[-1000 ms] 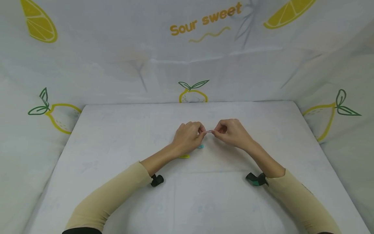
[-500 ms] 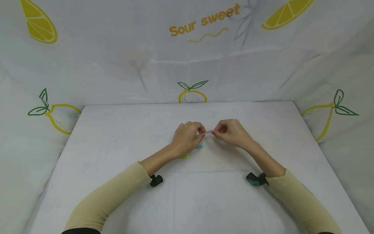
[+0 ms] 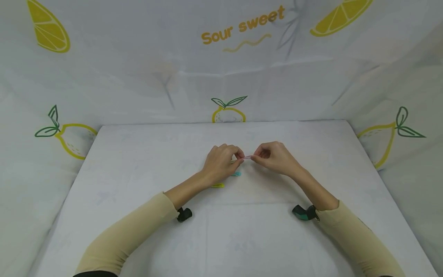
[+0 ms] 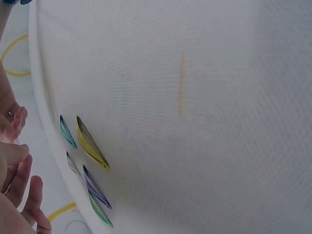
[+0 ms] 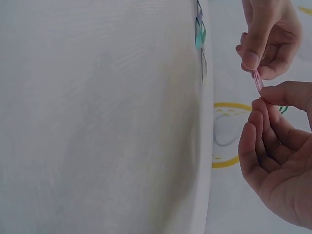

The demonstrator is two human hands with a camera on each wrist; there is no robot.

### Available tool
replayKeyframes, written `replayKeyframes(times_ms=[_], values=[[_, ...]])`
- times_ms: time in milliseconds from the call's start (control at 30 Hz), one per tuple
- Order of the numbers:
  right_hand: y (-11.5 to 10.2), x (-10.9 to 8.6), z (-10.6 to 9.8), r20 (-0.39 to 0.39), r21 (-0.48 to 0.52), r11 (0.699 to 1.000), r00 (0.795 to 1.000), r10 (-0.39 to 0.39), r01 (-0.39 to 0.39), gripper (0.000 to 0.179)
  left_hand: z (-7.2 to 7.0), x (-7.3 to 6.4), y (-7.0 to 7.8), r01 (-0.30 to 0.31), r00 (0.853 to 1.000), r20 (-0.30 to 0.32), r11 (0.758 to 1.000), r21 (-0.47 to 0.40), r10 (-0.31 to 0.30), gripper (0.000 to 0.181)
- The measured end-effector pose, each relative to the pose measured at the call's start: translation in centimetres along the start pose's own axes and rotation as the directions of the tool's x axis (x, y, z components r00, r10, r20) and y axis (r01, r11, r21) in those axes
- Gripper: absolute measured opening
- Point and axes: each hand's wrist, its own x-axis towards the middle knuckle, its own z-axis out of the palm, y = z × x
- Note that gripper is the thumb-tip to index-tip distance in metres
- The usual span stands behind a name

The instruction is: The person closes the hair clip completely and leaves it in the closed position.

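Note:
A pink snap hair clip (image 5: 258,82) is held up between both hands, above the white tabletop. My left hand (image 3: 221,162) pinches one end of it between thumb and fingers. At the other end, my right hand (image 3: 275,157) pinches it with thumb and index finger, its remaining fingers curved below in the right wrist view. Under the left hand lie more hair clips: a yellow one (image 4: 91,146), a teal one (image 4: 68,131), a whitish one (image 4: 73,163), a purple one (image 4: 96,186) and a green one (image 4: 99,209). In the head view the left hand and forearm hide most of them.
The white table (image 3: 221,238) reaches back to a hanging white cloth (image 3: 138,96) with lemon prints, which also closes in both sides. Dark wrist cameras jut from the left cuff (image 3: 171,206) and the right cuff (image 3: 327,209).
Both hands stay nearly in place, each pinching the pink hair clip. Slightly more of the clip shows between the fingertips than one second ago. The clips on the table lie as before.

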Motion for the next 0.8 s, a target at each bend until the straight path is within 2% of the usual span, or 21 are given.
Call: replayKeyframes(times_ms=[233,567,700,800], values=[[-0.09,-0.05,-0.04,0.008,0.026,1.000,1.000,0.006,-0.006,0.014,-0.04,-0.12,-0.19,-0.015,1.000,-0.012,1.000,0.005,0.015,0.010],[-0.16,-0.15,-0.18,0.020,0.061,0.998,1.000,0.009,-0.010,0.011,0.02,-0.18,-0.51,0.032,0.999,0.036,0.999,-0.015,-0.032,0.014],[-0.14,-0.17,-0.25,0.016,0.072,0.997,1.000,-0.009,0.008,0.010,0.00,-0.20,-0.72,0.068,0.995,0.077,0.995,-0.079,-0.062,0.017],[-0.07,-0.20,-0.27,0.005,0.085,0.996,1.000,-0.018,0.018,0.009,-0.02,-0.18,-0.91,0.104,0.990,0.115,0.982,-0.156,-0.087,0.019]])
